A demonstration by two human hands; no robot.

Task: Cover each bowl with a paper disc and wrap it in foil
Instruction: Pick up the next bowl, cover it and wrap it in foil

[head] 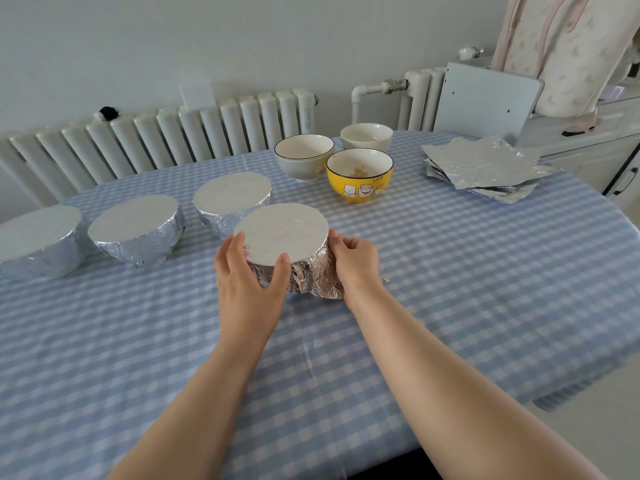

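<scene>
We are seating the foil on the fourth bowl [287,247], which is sitting near the middle of the checked tablecloth [450,271], just in front of the third of three wrapped bowls [232,199]. Our left hand [247,271] is cupping the near-left side, fingers curled and slightly spread, with the thumb lying at the rim on the near side. Our right hand [353,258] is gripping the right wall, fingers curled against the crinkled foil; we cannot tell how the hidden fingertips lie. Holding from opposite sides is, we judge, keeping the bowl from sliding while the foil is being pressed tight under the rim.

Beyond it, three bowls are waiting uncovered: a grey bowl [303,157], a white bowl [366,136] and a yellow bowl [360,176]. The stack of foil sheets [485,168] is lying at the far right, within reach of the right hand. No loose paper discs are visible. By our estimate the task is just past half done.
</scene>
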